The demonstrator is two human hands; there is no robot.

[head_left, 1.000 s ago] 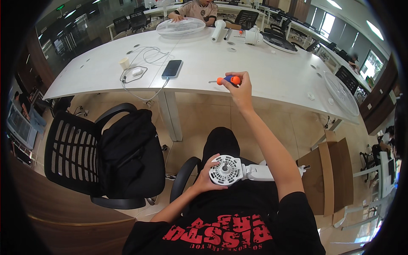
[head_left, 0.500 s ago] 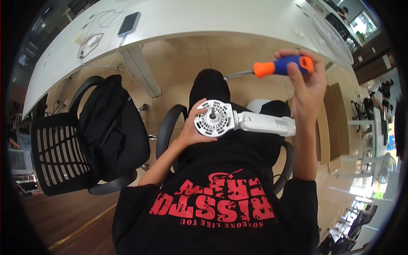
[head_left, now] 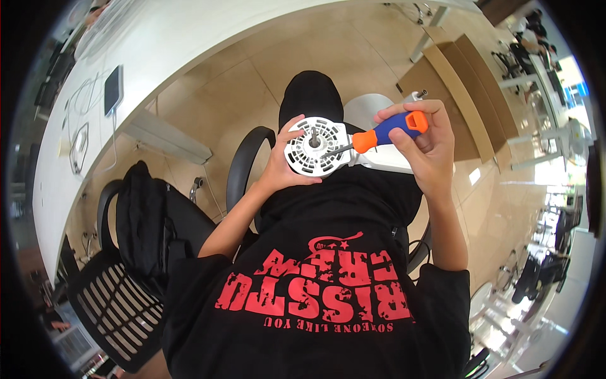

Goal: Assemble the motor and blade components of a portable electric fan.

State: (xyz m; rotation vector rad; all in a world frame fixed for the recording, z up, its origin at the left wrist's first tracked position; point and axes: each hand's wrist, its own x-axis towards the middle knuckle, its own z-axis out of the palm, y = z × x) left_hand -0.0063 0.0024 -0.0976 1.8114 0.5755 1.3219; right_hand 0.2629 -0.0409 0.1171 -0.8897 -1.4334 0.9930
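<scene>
My left hand [head_left: 279,165] is closed around the edge of a round white slotted fan motor housing [head_left: 315,162] above my lap. A metal shaft [head_left: 314,138] stands up from its middle. A white neck [head_left: 386,162] runs from the housing to the right, partly behind my right hand. My right hand [head_left: 432,156] is closed on a screwdriver [head_left: 394,129] with a blue and orange handle. Its tip points left and lies over the slotted face, right of the shaft; whether it sits in a screw I cannot tell.
A pale rounded object [head_left: 368,108] lies beyond my knees, with a small metal-tipped white post [head_left: 416,96] to its right. Open cardboard [head_left: 451,95] stands on the floor at right. A white desk [head_left: 158,44] with a phone [head_left: 113,88] is at left, near a black chair [head_left: 117,309] and bag [head_left: 144,221].
The screwdriver has come down and left, its tip now over the motor housing. My left hand keeps its hold. The view has turned right, so desk and chair appear shifted.
</scene>
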